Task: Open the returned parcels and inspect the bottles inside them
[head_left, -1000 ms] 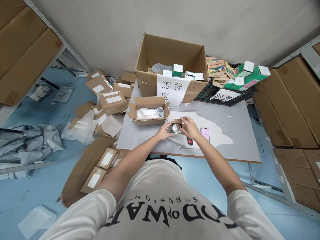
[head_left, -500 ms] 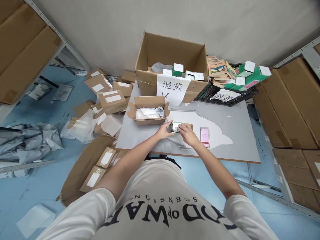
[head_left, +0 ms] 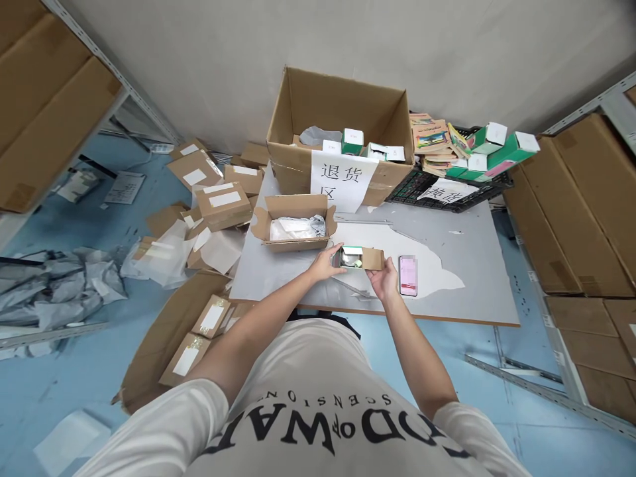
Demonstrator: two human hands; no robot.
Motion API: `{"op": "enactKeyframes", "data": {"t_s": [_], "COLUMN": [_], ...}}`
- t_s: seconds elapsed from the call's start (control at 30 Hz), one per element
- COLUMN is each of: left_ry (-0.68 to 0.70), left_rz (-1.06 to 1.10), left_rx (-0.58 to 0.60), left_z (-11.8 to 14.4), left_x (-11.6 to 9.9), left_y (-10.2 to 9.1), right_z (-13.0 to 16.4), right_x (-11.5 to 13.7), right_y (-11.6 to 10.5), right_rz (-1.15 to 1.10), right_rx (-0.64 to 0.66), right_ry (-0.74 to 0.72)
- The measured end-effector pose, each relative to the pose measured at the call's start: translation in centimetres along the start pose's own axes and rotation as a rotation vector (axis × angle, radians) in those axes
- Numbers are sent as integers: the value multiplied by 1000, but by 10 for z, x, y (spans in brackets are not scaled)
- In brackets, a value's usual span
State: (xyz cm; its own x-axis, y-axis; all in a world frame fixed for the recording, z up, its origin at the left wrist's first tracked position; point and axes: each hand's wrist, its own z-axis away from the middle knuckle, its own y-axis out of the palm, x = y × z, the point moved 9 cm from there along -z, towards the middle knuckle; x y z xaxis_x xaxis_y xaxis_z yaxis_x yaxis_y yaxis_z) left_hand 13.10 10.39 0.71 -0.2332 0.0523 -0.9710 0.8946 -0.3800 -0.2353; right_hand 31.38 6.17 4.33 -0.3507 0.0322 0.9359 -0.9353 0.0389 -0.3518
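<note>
Both my hands hold a small open cardboard box (head_left: 370, 257) just above the grey table (head_left: 467, 278). My left hand (head_left: 325, 263) grips its left end. My right hand (head_left: 383, 279) supports it from below on the right. Inside the box lies a green-and-white item (head_left: 352, 254) in clear wrap. A phone (head_left: 408, 275) with a pink screen lies on the table just right of my right hand. Behind the small box stands a larger open carton (head_left: 297, 222) with white plastic wrap in it.
A big open carton (head_left: 298, 109) with a paper sign and small green-white boxes stands at the table's back. A black crate (head_left: 422, 187) with books and green boxes is at the back right. Labelled parcels (head_left: 223, 202) and plastic bags (head_left: 54, 285) litter the floor left. Shelves with cartons (head_left: 581, 199) stand right.
My right hand came off the top of the small box and now sits under its right end. The box's inside and the green-white item show more plainly. The phone is uncovered.
</note>
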Motion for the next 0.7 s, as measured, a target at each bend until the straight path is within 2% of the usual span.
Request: {"op": "enactKeyframes", "data": {"t_s": [0.1,0.13,0.2,0.33,0.43,0.53,0.7], "left_ry": [7,12,22,51,70,77,88], "left_rz": [-10,-11,-12,-33,-68,-85,-80], "left_rx": [2,1,-4,-20,-31,-40,-24], "left_z": [0,0,1,5,7,9,9], "left_x": [-1,-1,-3,-9,-12,-12,-9], "left_y": [0,0,0,1,0,0,2], "right_z": [-3,-4,-6,-8,-7,-7,-8], "right_x": [-6,-4,5,28,35,36,34], "right_y": [-4,-3,7,36,53,61,68], "right_rz": [-390,-439,-422,13,321,473,606], "right_rx": [-159,-173,-112,76,115,104,100], "right_ry": [106,117,111,7,-43,-54,-81]}}
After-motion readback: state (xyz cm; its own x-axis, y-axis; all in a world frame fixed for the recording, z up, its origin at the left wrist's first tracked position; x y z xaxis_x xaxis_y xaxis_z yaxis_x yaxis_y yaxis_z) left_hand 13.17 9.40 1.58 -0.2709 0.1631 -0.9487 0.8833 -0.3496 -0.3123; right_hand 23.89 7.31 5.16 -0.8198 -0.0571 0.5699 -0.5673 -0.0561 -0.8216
